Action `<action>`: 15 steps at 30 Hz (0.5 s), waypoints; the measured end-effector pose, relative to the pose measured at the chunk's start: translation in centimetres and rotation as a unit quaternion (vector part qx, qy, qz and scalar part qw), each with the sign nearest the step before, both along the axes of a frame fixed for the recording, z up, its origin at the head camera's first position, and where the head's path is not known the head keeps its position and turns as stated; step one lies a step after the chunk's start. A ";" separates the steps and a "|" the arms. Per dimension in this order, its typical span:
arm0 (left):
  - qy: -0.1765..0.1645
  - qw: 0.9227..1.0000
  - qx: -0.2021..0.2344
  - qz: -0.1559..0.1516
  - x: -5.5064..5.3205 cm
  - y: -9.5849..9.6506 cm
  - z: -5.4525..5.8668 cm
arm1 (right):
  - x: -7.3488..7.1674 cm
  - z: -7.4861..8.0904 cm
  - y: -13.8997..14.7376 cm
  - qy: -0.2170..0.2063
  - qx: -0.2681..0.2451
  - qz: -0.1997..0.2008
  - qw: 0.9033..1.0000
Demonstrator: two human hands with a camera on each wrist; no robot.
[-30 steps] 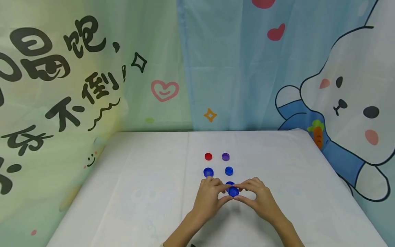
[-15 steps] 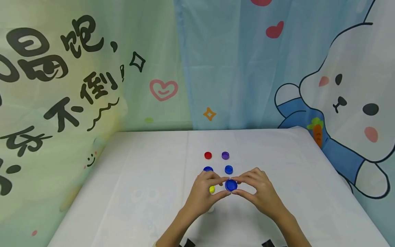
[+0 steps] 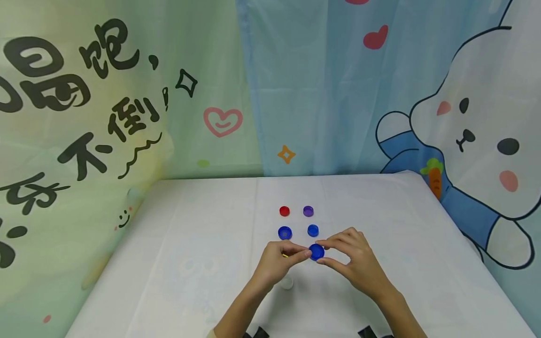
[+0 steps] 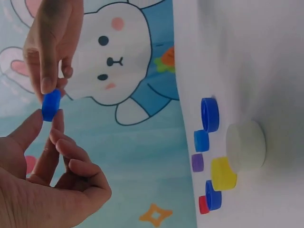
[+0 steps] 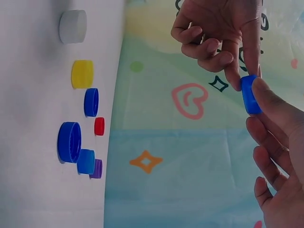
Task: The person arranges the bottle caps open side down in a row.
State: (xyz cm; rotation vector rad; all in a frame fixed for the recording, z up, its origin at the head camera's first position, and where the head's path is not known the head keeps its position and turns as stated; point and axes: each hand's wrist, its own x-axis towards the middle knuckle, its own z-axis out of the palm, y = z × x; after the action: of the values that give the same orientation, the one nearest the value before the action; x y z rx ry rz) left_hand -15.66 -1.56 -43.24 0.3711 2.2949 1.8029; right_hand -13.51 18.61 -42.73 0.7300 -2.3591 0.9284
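Note:
A blue bottle cap (image 3: pixel 316 252) is held up above the table between both hands. My left hand (image 3: pixel 274 263) pinches its left edge between thumb and forefinger. My right hand (image 3: pixel 355 260) holds the cap from the right, forefinger at the top edge and thumb at the bottom. In the left wrist view, the cap (image 4: pixel 51 105) is edge-on, between the left fingertips below and the right hand (image 4: pixel 54 38) above. The right wrist view also has the cap (image 5: pixel 249 95) edge-on, with the left hand (image 5: pixel 223 28) reaching it from above.
On the white table stand caps: red (image 3: pixel 284 211), purple (image 3: pixel 308 211), blue (image 3: pixel 285 232), lighter blue (image 3: pixel 313 230) and white (image 3: pixel 287 282). A yellow cap (image 4: pixel 223 174) is mostly behind the left hand in the head view. Another blue cap (image 5: pixel 70 142) stands near the lighter blue one.
Both hands have carried the cap slightly away from the body. The left fingers have shifted from its top and bottom edges to a pinch at its left edge. The white cap shows more fully.

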 end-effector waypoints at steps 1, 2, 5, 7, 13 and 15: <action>-0.002 1.000 0.001 0.001 0.0 0.0 -0.1 | 0.0 -0.1 0.0 0.000 0.001 0.000 1.000; -0.005 1.000 0.001 0.001 0.0 0.0 -0.2 | 0.0 -0.1 0.0 0.000 0.001 -0.001 1.000; -0.011 1.000 -0.003 0.003 0.0 0.1 -0.4 | 0.0 -0.3 0.0 0.000 0.004 -0.004 1.000; -0.012 1.000 -0.007 0.006 -0.1 0.1 -0.5 | -0.1 -0.5 -0.1 0.000 0.005 -0.006 1.000; 0.001 1.000 -0.024 0.020 0.0 0.1 -0.6 | -0.2 -0.7 -0.2 0.005 0.005 -0.006 1.000; 0.006 0.999 -0.029 0.026 0.0 0.1 -0.7 | -0.2 -0.8 -0.2 0.005 0.005 -0.005 1.000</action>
State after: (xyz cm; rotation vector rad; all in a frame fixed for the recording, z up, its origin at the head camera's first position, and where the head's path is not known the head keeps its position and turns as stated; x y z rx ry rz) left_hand -15.62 -1.43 -43.95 0.3157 2.3804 1.7583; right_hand -13.74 18.45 -43.56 0.7249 -2.3582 0.9069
